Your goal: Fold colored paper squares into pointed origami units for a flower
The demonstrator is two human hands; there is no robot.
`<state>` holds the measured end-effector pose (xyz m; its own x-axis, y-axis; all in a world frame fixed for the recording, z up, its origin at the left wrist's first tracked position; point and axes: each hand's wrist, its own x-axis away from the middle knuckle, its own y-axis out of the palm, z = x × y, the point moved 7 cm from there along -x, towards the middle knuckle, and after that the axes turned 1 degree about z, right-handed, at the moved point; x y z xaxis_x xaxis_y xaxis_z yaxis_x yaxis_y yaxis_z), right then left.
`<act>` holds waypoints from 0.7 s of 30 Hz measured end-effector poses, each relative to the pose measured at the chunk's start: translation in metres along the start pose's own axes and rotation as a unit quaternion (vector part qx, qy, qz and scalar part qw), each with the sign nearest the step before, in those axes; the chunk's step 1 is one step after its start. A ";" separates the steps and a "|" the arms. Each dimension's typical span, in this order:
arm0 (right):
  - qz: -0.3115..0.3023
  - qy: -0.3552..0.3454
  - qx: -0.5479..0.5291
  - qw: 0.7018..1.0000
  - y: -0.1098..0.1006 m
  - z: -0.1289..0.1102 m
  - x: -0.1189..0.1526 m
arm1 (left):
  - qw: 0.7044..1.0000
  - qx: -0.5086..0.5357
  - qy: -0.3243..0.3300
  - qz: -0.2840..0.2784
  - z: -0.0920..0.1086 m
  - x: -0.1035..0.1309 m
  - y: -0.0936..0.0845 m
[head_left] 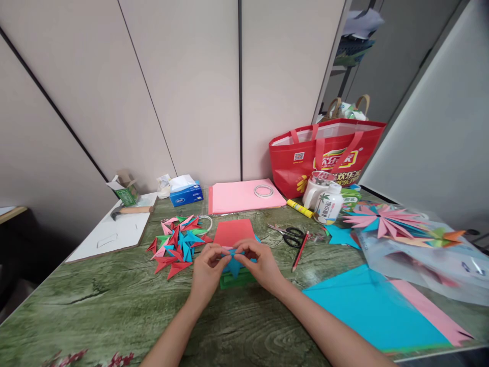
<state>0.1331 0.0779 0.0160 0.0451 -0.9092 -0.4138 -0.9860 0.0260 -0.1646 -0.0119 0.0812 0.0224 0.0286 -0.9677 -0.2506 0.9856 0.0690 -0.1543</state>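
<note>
Between my two hands is a small piece of blue folded paper, its pointed end hanging downward. My left hand pinches its left side between thumb and fingertips. On the right side, my right hand pinches it the same way, so both sets of fingertips nearly meet. Red paper lies just beyond the fingers, and green paper shows beneath them. To the left sits a pile of folded paper pieces in red, blue, pink and green.
Right of my hands lie black scissors and a red pencil. A glue stick, white bottle and red bag stand behind. Blue sheets lie front right. Pink sheets, a tissue box and a hammer are farther back.
</note>
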 end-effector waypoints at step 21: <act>-0.026 -0.053 0.125 0.990 0.005 -0.006 0.005 | 0.998 -0.065 0.021 -0.011 0.005 0.005 0.002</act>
<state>0.1274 0.0706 0.0188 0.1253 -0.8633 -0.4888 -0.9118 0.0940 -0.3997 -0.0090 0.0751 0.0260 -0.0026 -0.9586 -0.2849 0.9561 0.0811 -0.2816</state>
